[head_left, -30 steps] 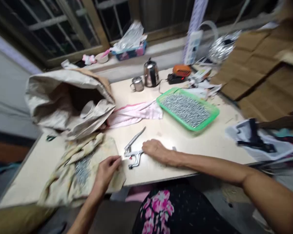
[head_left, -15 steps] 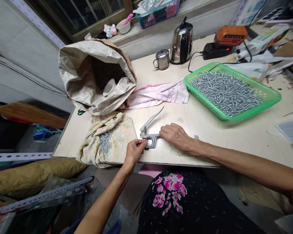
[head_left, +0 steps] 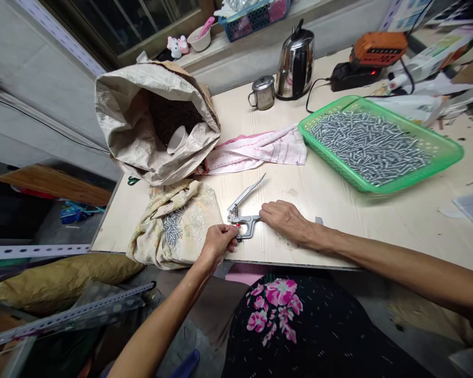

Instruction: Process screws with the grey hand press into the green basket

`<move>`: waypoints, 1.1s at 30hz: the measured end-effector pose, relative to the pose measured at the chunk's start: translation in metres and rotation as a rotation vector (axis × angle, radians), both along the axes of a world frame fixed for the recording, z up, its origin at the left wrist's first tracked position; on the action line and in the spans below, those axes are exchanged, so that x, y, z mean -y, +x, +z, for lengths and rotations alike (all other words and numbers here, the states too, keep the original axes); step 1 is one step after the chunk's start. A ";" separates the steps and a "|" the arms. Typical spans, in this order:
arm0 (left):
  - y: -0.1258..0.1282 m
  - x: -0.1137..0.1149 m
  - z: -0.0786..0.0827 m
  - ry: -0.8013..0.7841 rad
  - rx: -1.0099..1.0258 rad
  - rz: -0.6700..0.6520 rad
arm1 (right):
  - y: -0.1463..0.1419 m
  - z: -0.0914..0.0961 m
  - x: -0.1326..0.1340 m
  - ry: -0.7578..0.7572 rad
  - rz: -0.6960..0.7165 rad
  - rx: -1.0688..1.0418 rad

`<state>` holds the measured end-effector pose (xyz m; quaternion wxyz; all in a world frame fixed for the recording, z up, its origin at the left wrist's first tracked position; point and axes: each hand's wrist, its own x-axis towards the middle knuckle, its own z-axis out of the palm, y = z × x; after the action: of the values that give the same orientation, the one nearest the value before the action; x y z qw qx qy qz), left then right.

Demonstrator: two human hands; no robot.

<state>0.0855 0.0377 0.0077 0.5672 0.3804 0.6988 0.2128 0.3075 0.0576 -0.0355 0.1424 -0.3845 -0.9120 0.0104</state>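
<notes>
A pair of grey snap-fastener pliers [head_left: 249, 227] lies on the table, with its long lever raised, a spring at the hinge and a red part in the jaw. My right hand [head_left: 284, 219] is closed round the end of its lower handle. At the jaw, my left hand [head_left: 220, 239] pinches with thumb and fingertips; whatever is between them is too small to make out. Left of that hand, a heap of small silvery metal pins [head_left: 173, 229] rests on a crumpled patterned cloth [head_left: 199, 210].
A green basket [head_left: 350, 181] full of similar metal pins stands to the right. Behind the cloth, an open sack [head_left: 120, 113] holds dark pieces and a white cup [head_left: 177, 140]. A pink-and-white towel [head_left: 260, 149], a metal mug [head_left: 263, 93] and a kettle [head_left: 295, 63] are farther back.
The view has shifted slightly. My left fingers stay at the pliers' jaw, now a little more curled, and my right hand keeps its hold on the handle.
</notes>
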 end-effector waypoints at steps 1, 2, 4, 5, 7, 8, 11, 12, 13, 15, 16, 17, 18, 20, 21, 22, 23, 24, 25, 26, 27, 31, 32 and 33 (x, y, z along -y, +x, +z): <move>0.001 0.000 -0.001 -0.002 -0.011 0.000 | 0.000 -0.001 0.000 0.010 -0.001 -0.007; 0.001 0.001 -0.002 0.009 -0.032 -0.005 | 0.000 -0.001 0.000 0.016 -0.003 -0.016; 0.002 0.003 -0.006 0.050 -0.083 -0.022 | 0.000 -0.002 0.001 0.010 -0.007 -0.039; 0.002 0.004 -0.007 0.061 -0.096 -0.024 | 0.000 -0.002 0.000 0.003 -0.009 -0.051; 0.002 0.005 -0.008 0.044 -0.084 -0.010 | 0.000 -0.002 0.000 -0.010 -0.004 -0.059; 0.003 0.005 -0.007 0.022 -0.067 0.005 | 0.000 -0.002 -0.001 -0.014 0.000 -0.054; 0.005 0.004 -0.003 -0.022 -0.043 0.046 | 0.000 -0.001 -0.002 -0.044 0.011 -0.017; 0.006 0.004 -0.001 -0.026 -0.043 0.053 | 0.000 0.000 -0.003 -0.064 0.011 -0.002; 0.007 0.004 0.000 -0.028 -0.042 0.058 | 0.000 0.002 -0.004 -0.089 0.012 0.011; 0.008 0.004 0.002 -0.034 -0.037 0.062 | 0.001 0.008 -0.008 -0.150 0.022 0.031; 0.008 0.004 0.002 -0.037 -0.035 0.061 | 0.003 0.012 -0.011 -0.182 0.030 0.035; 0.008 0.004 0.002 -0.040 -0.033 0.059 | 0.004 0.016 -0.015 -0.208 0.040 0.034; 0.008 0.004 0.003 -0.043 -0.031 0.057 | 0.006 0.020 -0.020 -0.224 0.047 0.029; 0.008 0.004 0.003 -0.050 -0.028 0.047 | 0.010 0.025 -0.034 -0.232 0.047 0.022; 0.008 0.004 0.004 -0.052 -0.030 0.042 | 0.011 0.025 -0.041 -0.233 0.048 0.028; 0.008 0.004 0.004 -0.054 -0.033 0.040 | 0.013 0.025 -0.048 -0.238 0.057 0.042; 0.008 0.004 0.005 -0.055 -0.038 0.038 | 0.013 0.024 -0.055 -0.248 0.071 0.061; 0.009 0.004 0.005 -0.056 -0.043 0.037 | 0.013 0.022 -0.061 -0.257 0.090 0.081; 0.010 0.003 0.006 -0.054 -0.049 0.038 | 0.013 0.021 -0.065 -0.260 0.110 0.098; 0.010 0.003 0.006 -0.053 -0.054 0.039 | 0.013 0.020 -0.068 -0.254 0.126 0.109; 0.010 0.003 0.005 -0.052 -0.056 0.039 | 0.012 0.019 -0.069 -0.240 0.134 0.113; 0.009 0.002 0.003 -0.053 -0.064 0.038 | 0.011 0.023 -0.066 -0.203 0.124 0.126; 0.008 0.002 0.002 -0.056 -0.068 0.030 | 0.011 0.025 -0.064 -0.205 0.117 0.133; 0.007 0.003 0.002 -0.061 -0.080 0.012 | 0.011 0.026 -0.062 -0.209 0.108 0.138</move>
<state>0.0926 0.0346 0.0093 0.5487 0.3669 0.7294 0.1796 0.3180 0.1193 -0.0092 0.0377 -0.3471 -0.9331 0.0865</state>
